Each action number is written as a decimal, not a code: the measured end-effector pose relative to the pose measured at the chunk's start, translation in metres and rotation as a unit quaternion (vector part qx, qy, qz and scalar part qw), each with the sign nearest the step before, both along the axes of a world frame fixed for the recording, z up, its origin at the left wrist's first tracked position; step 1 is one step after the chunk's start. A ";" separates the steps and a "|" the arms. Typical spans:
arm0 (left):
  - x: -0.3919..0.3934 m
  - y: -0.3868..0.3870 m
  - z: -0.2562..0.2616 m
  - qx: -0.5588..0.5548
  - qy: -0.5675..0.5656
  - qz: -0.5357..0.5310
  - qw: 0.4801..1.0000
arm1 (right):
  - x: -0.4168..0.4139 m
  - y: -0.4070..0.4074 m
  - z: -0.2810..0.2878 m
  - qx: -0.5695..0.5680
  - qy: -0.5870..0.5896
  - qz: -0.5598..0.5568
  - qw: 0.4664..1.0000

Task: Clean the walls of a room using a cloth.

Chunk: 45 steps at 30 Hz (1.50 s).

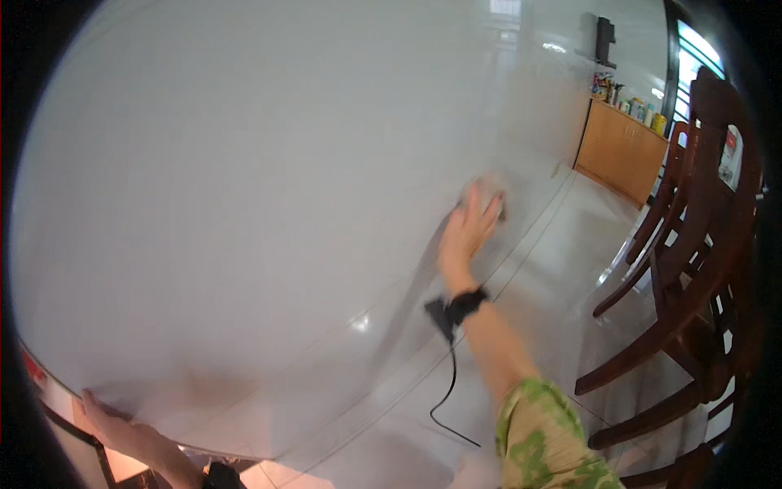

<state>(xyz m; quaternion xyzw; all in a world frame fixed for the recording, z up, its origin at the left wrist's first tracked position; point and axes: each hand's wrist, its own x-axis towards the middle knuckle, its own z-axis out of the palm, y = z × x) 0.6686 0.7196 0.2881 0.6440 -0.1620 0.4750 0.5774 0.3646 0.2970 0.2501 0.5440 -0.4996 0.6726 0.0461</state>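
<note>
A large glossy pale surface [244, 183] fills most of the view, with a curved lower edge at the left. At that edge lies my left hand [113, 425], partly dim; whether it grips the rim cannot be told. My right hand [467, 235] is stretched forward, fingers spread, over or against the surface. A blurred pale shape with a darker edge shows at its fingertips; it may be a thing or a reflection. On my right wrist is a black band [467, 305], and near it hangs a dark piece [441, 318] with a thin black cord [453, 379].
Dark carved wooden chairs [678, 318] stand close on the right. Beyond them is a wooden cabinet [620, 150] with bottles and jars [638, 110] on top, beside a barred window [696, 52]. Shiny floor tiles [550, 293] lie between the chairs and the pale surface.
</note>
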 end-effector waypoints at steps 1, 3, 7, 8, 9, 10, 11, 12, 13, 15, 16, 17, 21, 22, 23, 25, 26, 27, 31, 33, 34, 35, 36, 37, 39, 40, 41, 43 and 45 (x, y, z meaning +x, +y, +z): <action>-0.007 -0.007 0.009 -0.010 -0.008 -0.003 1.000 | 0.013 0.019 -0.014 0.020 0.009 0.006 1.000; -0.022 -0.026 0.016 -0.209 0.123 -0.131 0.961 | 0.035 0.070 -0.013 0.003 0.065 0.036 0.997; -0.019 -0.004 0.026 -0.235 0.108 -0.143 0.955 | 0.092 0.164 0.026 -0.301 0.215 0.209 0.905; -0.007 0.003 0.009 -0.063 -0.010 -0.075 0.995 | 0.091 0.183 0.048 -0.399 0.279 0.240 0.840; 0.007 0.008 0.000 -0.062 -0.012 -0.081 0.995 | 0.096 0.182 0.060 -0.430 0.273 0.293 0.809; 0.019 0.012 -0.004 -0.051 -0.010 -0.071 0.996 | 0.104 0.177 0.071 -0.459 0.262 0.349 0.774; 0.032 0.016 -0.010 -0.038 -0.009 -0.061 0.997 | 0.103 0.165 0.082 -0.473 0.254 0.354 0.766; 0.028 0.016 -0.008 -0.034 -0.007 -0.053 0.998 | 0.103 0.154 0.094 -0.487 0.243 0.367 0.754; 0.015 0.012 -0.002 -0.018 -0.027 -0.033 0.999 | 0.103 0.144 0.107 -0.485 0.160 0.307 0.803; 0.001 0.015 0.003 0.002 -0.043 -0.007 0.999 | 0.085 0.052 0.125 -0.433 0.148 0.140 0.878; 0.001 0.018 0.000 0.049 -0.068 0.040 0.996 | 0.047 0.036 0.136 -0.374 0.204 0.012 0.905; 0.003 0.016 0.002 0.090 -0.094 0.075 0.989 | 0.018 0.011 0.142 -0.257 0.103 -0.008 0.961; -0.034 -0.032 0.036 -0.216 0.132 -0.130 0.959 | -0.028 -0.047 0.121 -0.080 -0.090 0.048 0.992; -0.046 -0.038 0.041 -0.215 0.129 -0.118 0.961 | -0.009 -0.029 0.119 -0.108 -0.054 0.023 0.992; -0.049 -0.038 0.040 -0.210 0.128 -0.117 0.962 | 0.006 -0.004 0.118 -0.132 -0.016 -0.006 0.991; -0.049 -0.030 0.033 -0.190 0.087 -0.114 0.971 | 0.051 0.070 0.128 -0.244 0.064 0.018 0.968; -0.049 -0.023 0.034 -0.181 0.087 -0.104 0.974 | 0.079 0.105 0.115 -0.283 0.111 0.063 0.950; -0.052 -0.027 0.038 -0.209 0.113 -0.134 0.962 | 0.095 0.129 0.093 -0.331 0.171 0.132 0.919; -0.010 0.009 0.007 -0.027 0.005 -0.066 0.997 | 0.107 0.186 -0.048 -0.430 0.393 0.330 0.743; -0.023 -0.005 0.014 -0.052 0.027 -0.093 0.994 | 0.083 0.172 -0.072 -0.538 0.557 0.289 0.563; -0.029 -0.009 0.017 -0.072 0.048 -0.119 0.989 | 0.075 0.166 -0.078 -0.534 0.557 0.290 0.567; -0.025 -0.010 0.018 -0.067 0.049 -0.122 0.989 | 0.069 0.156 -0.083 -0.503 0.552 0.340 0.571; -0.019 -0.006 0.018 -0.131 0.079 -0.145 0.978 | 0.062 0.152 -0.086 -0.466 0.543 0.393 0.577; -0.017 -0.006 0.020 -0.199 0.108 -0.167 0.960 | 0.054 0.144 -0.079 -0.423 0.495 0.440 0.618; -0.024 -0.008 0.023 -0.164 0.107 -0.123 0.973 | 0.047 0.112 -0.072 -0.352 0.360 0.386 0.773; -0.026 -0.007 0.026 -0.174 0.110 -0.125 0.971 | 0.049 0.090 -0.075 -0.316 0.264 0.282 0.867; -0.017 0.001 0.021 -0.168 0.106 -0.126 0.972 | 0.039 0.072 -0.062 -0.270 0.243 0.237 0.901; 0.006 0.013 0.007 0.067 0.000 0.066 0.996 | 0.012 0.028 -0.045 -0.144 0.114 0.073 0.980; -0.026 -0.027 0.019 0.001 0.075 0.050 0.996 | -0.005 -0.007 -0.068 -0.062 0.004 -0.054 0.997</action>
